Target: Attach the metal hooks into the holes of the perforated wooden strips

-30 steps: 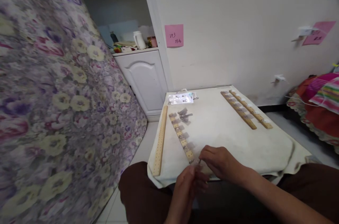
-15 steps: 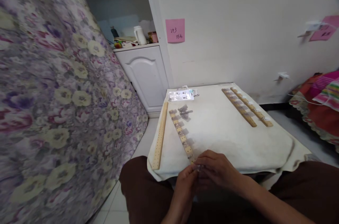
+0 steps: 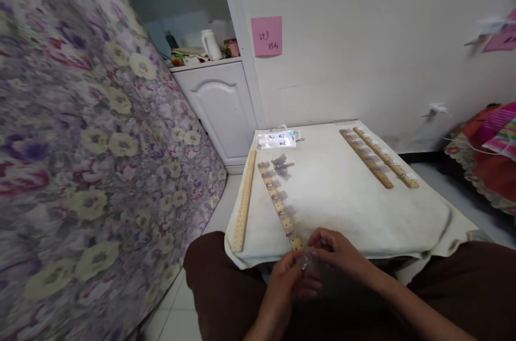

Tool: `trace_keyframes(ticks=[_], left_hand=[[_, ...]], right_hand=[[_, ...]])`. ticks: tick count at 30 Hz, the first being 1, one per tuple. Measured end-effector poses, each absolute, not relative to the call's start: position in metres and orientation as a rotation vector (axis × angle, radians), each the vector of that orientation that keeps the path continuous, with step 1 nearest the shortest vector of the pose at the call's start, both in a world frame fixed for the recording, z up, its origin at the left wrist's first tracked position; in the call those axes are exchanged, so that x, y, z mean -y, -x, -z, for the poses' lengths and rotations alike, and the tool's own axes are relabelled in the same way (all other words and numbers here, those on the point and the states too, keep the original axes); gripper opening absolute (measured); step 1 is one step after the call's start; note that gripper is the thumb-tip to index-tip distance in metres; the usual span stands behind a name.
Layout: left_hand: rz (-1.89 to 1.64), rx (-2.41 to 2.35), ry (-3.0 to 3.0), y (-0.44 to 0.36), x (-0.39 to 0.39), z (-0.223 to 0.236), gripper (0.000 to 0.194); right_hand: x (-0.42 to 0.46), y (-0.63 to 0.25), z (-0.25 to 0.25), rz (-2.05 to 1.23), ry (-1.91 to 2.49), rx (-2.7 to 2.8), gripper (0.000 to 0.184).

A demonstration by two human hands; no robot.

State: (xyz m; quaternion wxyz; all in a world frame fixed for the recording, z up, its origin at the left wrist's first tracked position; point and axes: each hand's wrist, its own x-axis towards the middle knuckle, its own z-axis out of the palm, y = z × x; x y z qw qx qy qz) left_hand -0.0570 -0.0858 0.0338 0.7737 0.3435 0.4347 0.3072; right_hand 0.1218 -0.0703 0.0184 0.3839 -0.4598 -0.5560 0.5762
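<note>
Just over the table's near edge, my left hand (image 3: 284,276) pinches a small clear plastic piece (image 3: 308,261) with a shiny part in it; too little shows to tell its exact kind. My right hand (image 3: 336,249) meets it from the other side, thumb and finger closed at its upper edge. Right beyond the fingers lies the near end of a pale wooden strip (image 3: 286,222) with dark holes, carrying several small see-through pieces along its length. A second holed strip (image 3: 244,207), bare, lies to its left. By the first strip's far end is a little heap of clear and metallic pieces (image 3: 281,165).
Two more wooden strips with small pieces, one brownish (image 3: 366,159) and one lighter (image 3: 387,161), lie on the table's right side. Flat clear packaging (image 3: 277,140) sits at the back left. A cream cloth (image 3: 334,185) covers the table. A flowered curtain (image 3: 100,142) hangs at left.
My right hand has shifted slightly right and its fingers have lifted off the strip's near end. The clear piece between my hands shows more plainly. The view has tilted slightly.
</note>
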Motion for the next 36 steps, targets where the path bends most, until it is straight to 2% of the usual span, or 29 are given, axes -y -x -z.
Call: trace_keyframes(ticks=[4,9,30,36], left_hand=[[-0.701,-0.923,-0.794,0.066,0.087,-0.013,0.042],[-0.754,-1.022,-0.808,0.071,0.084,0.002,0.036],[-0.751,-1.124,-0.874,0.074,0.077,0.018,0.028],[-0.695,-1.083,-0.836,0.073,0.079,0.010,0.035]], right_hand=[[0.074,-0.114,-0.005,-1.521,1.196,1.318,0.010],[0.072,-0.110,0.002,-1.522,1.195,1.290,0.009],[0.059,-0.112,0.015,-1.452,1.296,1.328,0.006],[0.060,-0.113,0.015,-1.449,1.311,1.323,0.007]])
